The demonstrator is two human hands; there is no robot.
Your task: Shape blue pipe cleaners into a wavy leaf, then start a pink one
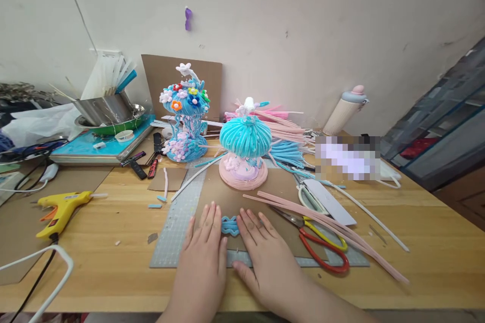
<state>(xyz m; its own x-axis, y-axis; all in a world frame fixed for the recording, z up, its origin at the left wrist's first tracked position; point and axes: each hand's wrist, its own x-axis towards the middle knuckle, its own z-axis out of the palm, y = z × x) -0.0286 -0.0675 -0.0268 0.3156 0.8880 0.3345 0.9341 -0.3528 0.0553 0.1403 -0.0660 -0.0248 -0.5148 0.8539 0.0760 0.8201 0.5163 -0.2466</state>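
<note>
My left hand (202,250) lies flat with its fingers stretched out, pressing the left end of several wavy blue pipe cleaners (229,226). On their right end rests my right hand (263,245), also flat, with the thumb spread apart. Only the middle of the wavy pieces shows between my fingertips; their ends are hidden. Beneath them is a brown cardboard sheet (212,189) on a grey cutting mat (166,245). Just beyond my hands stands a pipe-cleaner figure with a turquoise dome (245,136) over a round pink base (242,180).
A flower-covered blue pipe-cleaner figure (185,103) stands at the back left. Scissors (324,245) with red and yellow handles lie right of my hands, under long pink pipe cleaners (352,237). A yellow glue gun (62,209) lies left. A bottle (344,111) stands by the wall.
</note>
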